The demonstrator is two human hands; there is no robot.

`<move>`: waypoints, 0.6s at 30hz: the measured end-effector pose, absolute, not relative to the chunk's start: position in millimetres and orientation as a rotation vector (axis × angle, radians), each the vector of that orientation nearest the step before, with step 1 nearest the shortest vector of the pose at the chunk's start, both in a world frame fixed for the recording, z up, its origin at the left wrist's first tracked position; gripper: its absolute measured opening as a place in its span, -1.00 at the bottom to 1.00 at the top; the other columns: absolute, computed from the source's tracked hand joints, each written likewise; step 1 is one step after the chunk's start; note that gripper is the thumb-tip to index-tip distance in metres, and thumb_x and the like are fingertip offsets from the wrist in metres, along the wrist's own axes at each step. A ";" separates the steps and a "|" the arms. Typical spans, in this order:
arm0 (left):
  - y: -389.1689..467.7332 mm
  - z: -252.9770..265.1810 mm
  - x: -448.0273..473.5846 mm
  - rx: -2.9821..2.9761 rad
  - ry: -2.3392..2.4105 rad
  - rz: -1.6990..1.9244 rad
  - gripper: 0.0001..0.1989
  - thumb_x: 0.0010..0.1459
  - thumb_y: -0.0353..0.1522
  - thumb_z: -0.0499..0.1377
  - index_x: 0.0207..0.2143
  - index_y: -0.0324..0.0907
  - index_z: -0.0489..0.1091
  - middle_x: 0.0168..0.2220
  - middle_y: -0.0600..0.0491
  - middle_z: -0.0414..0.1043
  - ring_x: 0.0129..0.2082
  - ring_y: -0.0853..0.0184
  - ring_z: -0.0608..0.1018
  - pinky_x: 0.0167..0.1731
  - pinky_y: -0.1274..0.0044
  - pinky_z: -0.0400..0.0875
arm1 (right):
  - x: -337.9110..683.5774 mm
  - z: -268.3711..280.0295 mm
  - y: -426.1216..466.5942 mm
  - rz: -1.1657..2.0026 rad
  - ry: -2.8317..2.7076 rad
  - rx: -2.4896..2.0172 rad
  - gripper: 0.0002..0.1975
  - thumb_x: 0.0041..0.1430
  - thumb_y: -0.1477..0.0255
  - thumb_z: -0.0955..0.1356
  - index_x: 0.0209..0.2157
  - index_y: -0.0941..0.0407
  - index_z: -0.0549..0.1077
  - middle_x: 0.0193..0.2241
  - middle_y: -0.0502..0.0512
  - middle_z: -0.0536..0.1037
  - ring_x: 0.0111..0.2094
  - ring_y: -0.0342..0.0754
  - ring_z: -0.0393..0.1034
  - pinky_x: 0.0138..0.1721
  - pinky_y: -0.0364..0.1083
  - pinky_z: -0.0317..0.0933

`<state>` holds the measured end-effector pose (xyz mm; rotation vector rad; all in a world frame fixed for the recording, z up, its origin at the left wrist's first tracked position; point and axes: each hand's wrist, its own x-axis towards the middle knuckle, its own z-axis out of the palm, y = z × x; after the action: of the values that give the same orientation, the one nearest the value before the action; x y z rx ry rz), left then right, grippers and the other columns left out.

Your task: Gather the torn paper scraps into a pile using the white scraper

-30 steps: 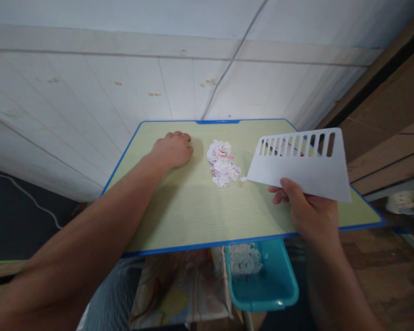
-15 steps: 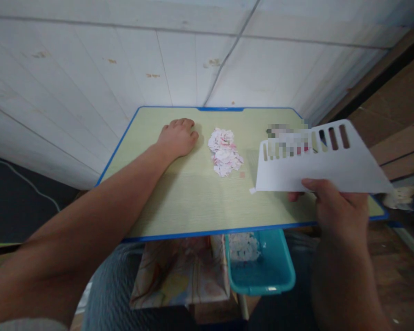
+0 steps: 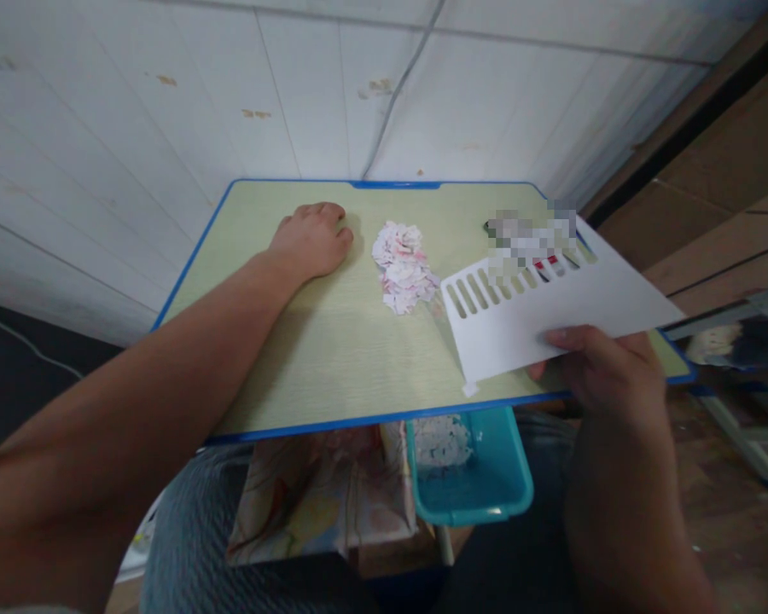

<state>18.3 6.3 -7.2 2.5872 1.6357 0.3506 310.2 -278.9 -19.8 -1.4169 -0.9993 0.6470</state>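
Note:
My right hand [image 3: 608, 362] pinches a white slotted sheet [image 3: 550, 315] by its near edge, thumb on top. The sheet tilts over the right half of the small table, and a row of long cut-out slots runs along its far side. A scrap of white paper [image 3: 470, 389] shows at its near left corner. Left of the sheet lies a heap of white and pink paper pieces [image 3: 404, 269]. My left hand [image 3: 312, 240] rests palm down on the tabletop, left of the heap, fingers apart and slightly bent, holding nothing.
The table [image 3: 333, 367] has a blue rim and stands against a white panelled wall [image 3: 320, 94]. Below its near edge are a teal bin [image 3: 486, 495] with paper bits and a patterned box [image 3: 326, 512]. Blurred-out items [image 3: 512, 228] lie at the back right.
The slotted sheet has swung, its left end coming nearer to the paper heap and its near left corner toward the table's front edge. The left hand stays on the table. The whole view has shifted slightly.

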 end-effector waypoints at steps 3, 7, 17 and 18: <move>-2.5 1.5 21.6 2.578 1.660 0.283 -0.38 0.67 -0.28 0.01 0.61 -0.28 0.45 0.68 -0.23 0.46 0.63 -0.09 0.47 0.66 0.09 0.38 | 309.1 -14.5 -279.5 0.750 -0.964 -1.405 -0.83 -0.03 0.29 0.58 -0.36 -0.05 0.62 -0.62 -0.02 0.58 -0.70 0.08 0.33 -0.63 0.09 0.31; -4.2 4.2 22.8 2.566 1.665 0.258 -0.36 0.68 -0.27 0.00 0.64 -0.32 0.42 0.70 -0.23 0.43 0.64 -0.06 0.46 0.67 0.12 0.35 | 308.2 -11.4 -278.9 0.731 -0.921 -1.416 -0.77 -0.10 0.26 0.62 -0.37 -0.08 0.61 -0.62 -0.02 0.57 -0.72 0.09 0.32 -0.67 0.10 0.28; 11.1 -11.4 17.6 2.583 1.654 0.352 -0.40 0.66 -0.21 0.07 0.59 -0.10 0.51 0.62 -0.18 0.53 0.61 -0.14 0.49 0.62 0.07 0.41 | 306.7 -10.5 -274.8 0.652 -0.973 -1.346 -0.79 0.05 0.25 0.60 -0.27 -0.07 0.63 -0.56 -0.03 0.64 -0.66 0.08 0.40 -0.66 0.05 0.26; 10.9 -11.0 17.8 2.585 1.651 0.351 -0.41 0.66 -0.21 0.07 0.59 -0.10 0.51 0.61 -0.17 0.54 0.61 -0.14 0.50 0.61 0.07 0.41 | 306.7 -11.9 -273.8 0.579 -1.013 -1.375 -0.80 0.14 0.20 0.60 -0.26 -0.08 0.63 -0.52 0.00 0.67 -0.61 0.10 0.47 -0.61 0.06 0.34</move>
<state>17.8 10.9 -11.0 2.5854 1.6512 0.3512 306.7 -273.8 -11.9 -1.3748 -1.0130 0.5789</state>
